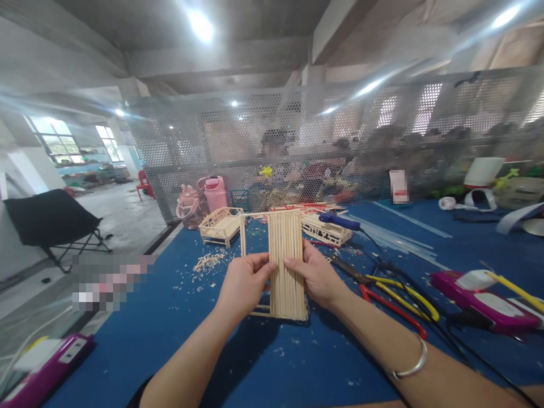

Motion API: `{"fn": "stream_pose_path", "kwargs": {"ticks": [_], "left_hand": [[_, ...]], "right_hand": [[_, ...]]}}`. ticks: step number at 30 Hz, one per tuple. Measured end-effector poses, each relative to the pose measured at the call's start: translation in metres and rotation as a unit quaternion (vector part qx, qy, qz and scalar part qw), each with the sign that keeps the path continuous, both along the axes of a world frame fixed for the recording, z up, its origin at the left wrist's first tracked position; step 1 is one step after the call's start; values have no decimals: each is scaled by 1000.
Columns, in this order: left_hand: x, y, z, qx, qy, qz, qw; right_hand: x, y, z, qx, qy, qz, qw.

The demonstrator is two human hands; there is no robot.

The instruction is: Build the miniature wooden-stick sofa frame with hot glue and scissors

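Both hands hold a flat panel of thin wooden sticks (286, 249) upright over a blue table (178, 340). The panel has a stick frame with several sticks laid side by side across its right part. My left hand (243, 284) grips the panel's left side, thumb on the front. Gripping the right edge is my right hand (315, 273), with a silver bangle (408, 369) on that wrist.
Two small stick-built furniture models (221, 225) (325, 228) stand behind the panel. A blue glue gun (340, 221), red and yellow pliers (395, 303), cables, glue sticks (399, 232) and a purple device (484, 300) lie to the right. Wood scraps (208, 262) litter the left. People sit behind a mesh screen (297, 153).
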State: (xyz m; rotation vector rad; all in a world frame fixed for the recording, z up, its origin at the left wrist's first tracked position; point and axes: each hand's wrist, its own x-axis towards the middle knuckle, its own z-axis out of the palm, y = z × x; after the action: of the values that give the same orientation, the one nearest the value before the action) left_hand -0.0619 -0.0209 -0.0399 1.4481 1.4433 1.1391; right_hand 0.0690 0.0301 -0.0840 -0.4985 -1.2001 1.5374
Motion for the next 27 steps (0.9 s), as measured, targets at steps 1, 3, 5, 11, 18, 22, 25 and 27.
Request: {"fn": "stream_pose_path", "kwargs": {"ticks": [1,3,5,11,18,22,25,27], "left_hand": [[0,0,0,-3,-3,0,1000],[-1,0,0,-8,-7,0,1000],[-2,0,0,-14,-10,-4,1000],[-4,1,2,-37,-8,-10,999],[-7,-4,9,8,13,10,1000],[-5,-3,12,35,-28,46,998],[-3,-2,12,32,-39,54,997],[-2,-2,12,28,-46,58,997]], "right_hand": [[0,0,0,0,0,0,1000],[0,-1,0,3,-2,2,1000],[0,-1,0,6,-4,6,1000],[-1,-2,0,5,4,27,1000],[-1,-5,2,28,5,34,999],[0,-7,3,41,-2,45,998],[1,-8,3,46,-9,46,998],[1,-8,3,53,-14,45,997]]}}
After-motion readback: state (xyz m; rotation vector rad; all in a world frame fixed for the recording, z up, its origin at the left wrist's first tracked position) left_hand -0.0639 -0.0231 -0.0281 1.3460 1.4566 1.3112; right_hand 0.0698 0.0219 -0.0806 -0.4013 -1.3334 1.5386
